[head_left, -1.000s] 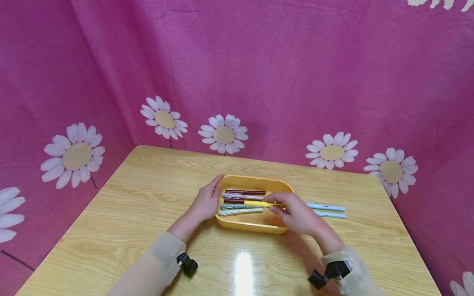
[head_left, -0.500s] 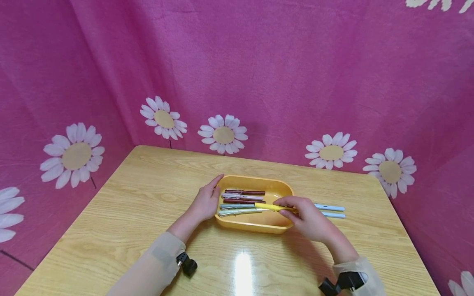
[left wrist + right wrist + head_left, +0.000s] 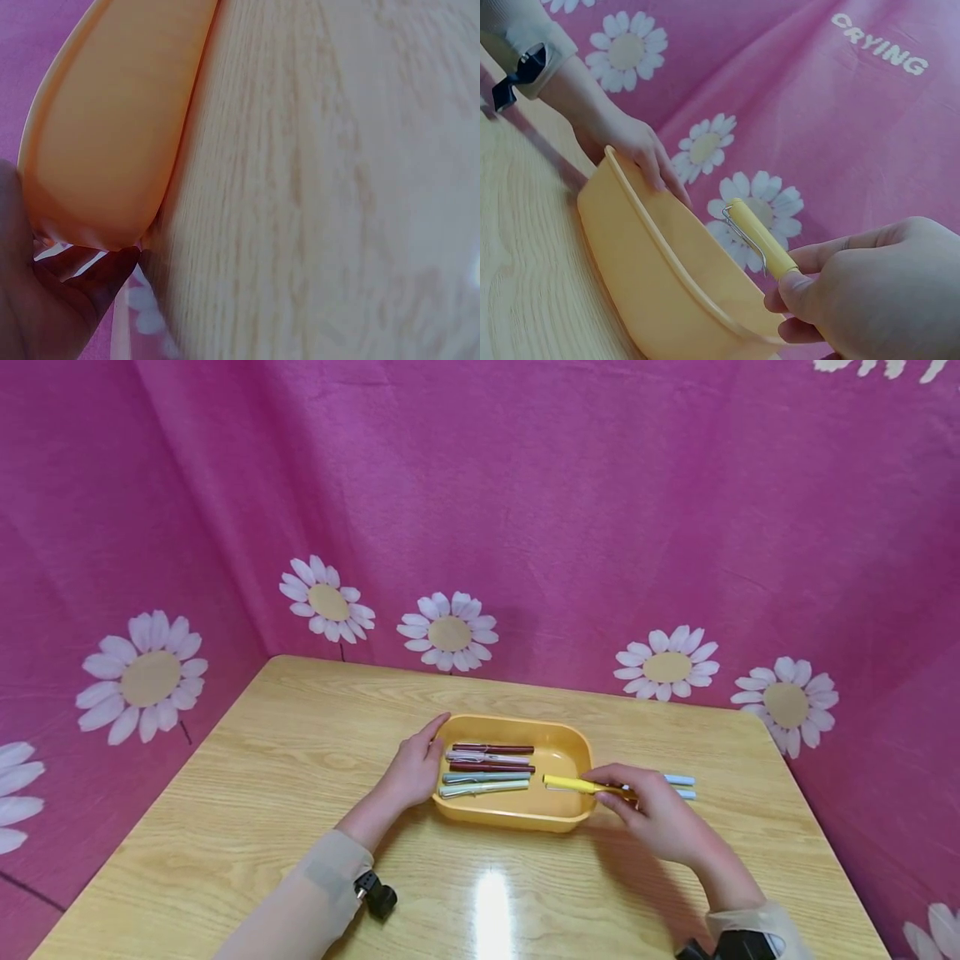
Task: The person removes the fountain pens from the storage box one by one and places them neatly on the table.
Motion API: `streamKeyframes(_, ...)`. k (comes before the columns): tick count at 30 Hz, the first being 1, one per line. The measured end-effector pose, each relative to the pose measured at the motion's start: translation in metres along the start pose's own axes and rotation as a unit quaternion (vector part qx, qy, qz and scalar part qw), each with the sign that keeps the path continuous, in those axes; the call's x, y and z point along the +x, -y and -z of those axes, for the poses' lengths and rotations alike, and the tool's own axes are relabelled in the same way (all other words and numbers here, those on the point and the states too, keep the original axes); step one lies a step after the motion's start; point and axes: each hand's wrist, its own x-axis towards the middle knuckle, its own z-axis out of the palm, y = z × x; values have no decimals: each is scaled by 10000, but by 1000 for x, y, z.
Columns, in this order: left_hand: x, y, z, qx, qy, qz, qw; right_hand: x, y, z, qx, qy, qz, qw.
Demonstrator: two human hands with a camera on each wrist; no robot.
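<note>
My left hand [image 3: 408,772] grips the left end of an orange-yellow plastic tray [image 3: 517,818], its fingers round the end wall. Inside the tray's left part several clip pens lie side by side: two dark red pens [image 3: 493,749], a lavender pen [image 3: 487,758], a grey-blue pen [image 3: 486,777] and a pale green pen [image 3: 483,789]. Over the tray's right rim, my right hand [image 3: 651,808] pinches a yellow pen [image 3: 567,783] between thumb and fingers. In the right wrist view the yellow pen's silver clip [image 3: 744,238] shows; its other end is hidden by the hand.
Two light blue pens [image 3: 680,780] lie on the wooden table [image 3: 337,702] right of the tray, partly behind my right hand. A pink curtain [image 3: 525,527] with white daisies hangs behind the table and at its sides.
My right hand has moved right with the yellow pen, from above the pens in the tray to the right rim. My left hand stays on the tray's left end.
</note>
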Motion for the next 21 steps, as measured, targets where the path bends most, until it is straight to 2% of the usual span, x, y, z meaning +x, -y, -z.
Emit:
streamKeyframes(13, -1, -1, 0, 46, 30, 5, 10000, -23, -11, 15, -130, -399, 98, 9991)
streamKeyframes(21, -1, -2, 1, 63, 54, 17, 10000, -37, -22, 24, -160, -310, -338, 9988)
